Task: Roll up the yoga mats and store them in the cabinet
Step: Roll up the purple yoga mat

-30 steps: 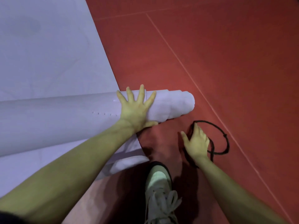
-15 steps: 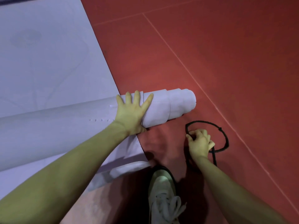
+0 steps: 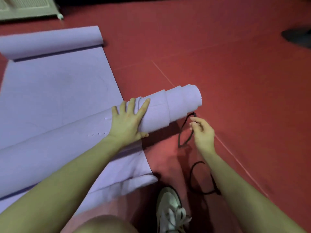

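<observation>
- The lilac yoga mat [image 3: 55, 91] lies on the red floor [image 3: 235, 73], part rolled from the near end, with a flat stretch behind the roll.
- The near roll [image 3: 168, 106] is thick and uneven: its layers step outward like a telescope at the right end, which sticks out past the mat's edge over the floor.
- A row of small dimples shows on the roll's surface near the wrist.
- At the far end the same mat curls into a second, thinner roll [image 3: 50, 41], lying crosswise.
- A loose flap of mat [image 3: 131, 179] is rumpled on the floor beneath the near roll.
- The left hand [image 3: 127, 121] lies flat on top of the roll, fingers spread and straight, pressing down.
- The right hand [image 3: 202, 132] hovers just beside the roll's end, fingers curled, pinching a thin black cord [image 3: 185, 130] that loops down to the floor.
- A white laced shoe [image 3: 170, 209] stands on the floor near the flap.
</observation>
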A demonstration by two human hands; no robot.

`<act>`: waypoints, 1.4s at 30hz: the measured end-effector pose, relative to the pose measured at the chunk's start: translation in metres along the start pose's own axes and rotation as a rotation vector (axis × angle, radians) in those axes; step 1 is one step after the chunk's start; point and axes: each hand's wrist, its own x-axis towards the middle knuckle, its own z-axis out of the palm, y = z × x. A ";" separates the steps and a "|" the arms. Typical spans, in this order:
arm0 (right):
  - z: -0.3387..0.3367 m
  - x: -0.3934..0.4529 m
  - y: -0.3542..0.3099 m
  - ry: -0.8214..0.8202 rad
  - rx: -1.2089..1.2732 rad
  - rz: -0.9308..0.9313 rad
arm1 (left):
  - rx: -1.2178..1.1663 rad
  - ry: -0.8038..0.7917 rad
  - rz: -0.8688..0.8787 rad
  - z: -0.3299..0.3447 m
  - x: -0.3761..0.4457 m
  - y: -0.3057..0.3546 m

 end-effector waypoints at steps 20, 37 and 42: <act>0.034 -0.063 -0.326 -0.556 0.713 -0.011 | -0.500 0.685 -0.248 -0.320 -0.006 -0.035; 0.049 -0.088 -0.382 -0.694 0.543 -0.224 | -0.935 0.671 -0.268 -0.340 -0.037 -0.052; 0.046 -0.092 -0.368 -0.622 0.579 -0.269 | -0.952 0.538 -0.152 -0.321 -0.050 -0.041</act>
